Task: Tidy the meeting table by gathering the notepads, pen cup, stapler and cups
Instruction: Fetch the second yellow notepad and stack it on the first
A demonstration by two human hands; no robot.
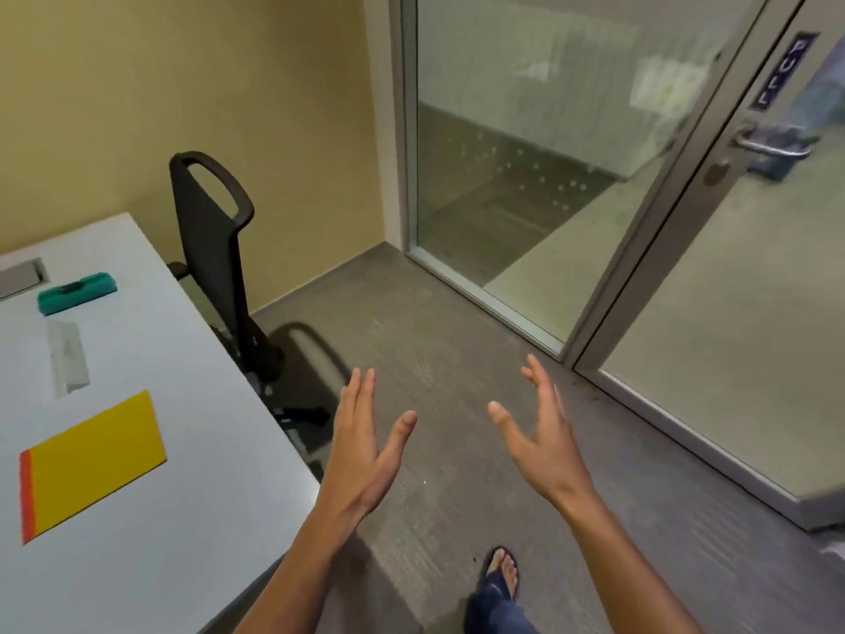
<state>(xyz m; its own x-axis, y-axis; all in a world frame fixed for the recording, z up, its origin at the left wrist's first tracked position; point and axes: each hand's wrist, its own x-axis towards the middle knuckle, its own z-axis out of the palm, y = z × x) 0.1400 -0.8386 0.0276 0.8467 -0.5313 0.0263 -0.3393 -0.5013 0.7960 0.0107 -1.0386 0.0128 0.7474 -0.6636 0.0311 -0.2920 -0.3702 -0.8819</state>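
A yellow notepad [93,464] with a red-orange spine lies flat on the pale meeting table [183,519] at the left. Farther back on the table sits a teal stapler [77,292]. Between them lies a small grey-white folded paper strip [67,356]. My left hand [363,446] and my right hand [537,437] hover over the carpet to the right of the table, palms facing each other, fingers straight and spread, holding nothing. Neither hand touches the table. No pen cup or cups show in this view.
A black office chair [219,249] stands tucked against the table's far right side. A metal cable hatch [23,276] is set into the table top. Glass wall [526,153] and a glass door with a lever handle [772,146] stand ahead right. My sandalled foot [500,572] is on the grey carpet.
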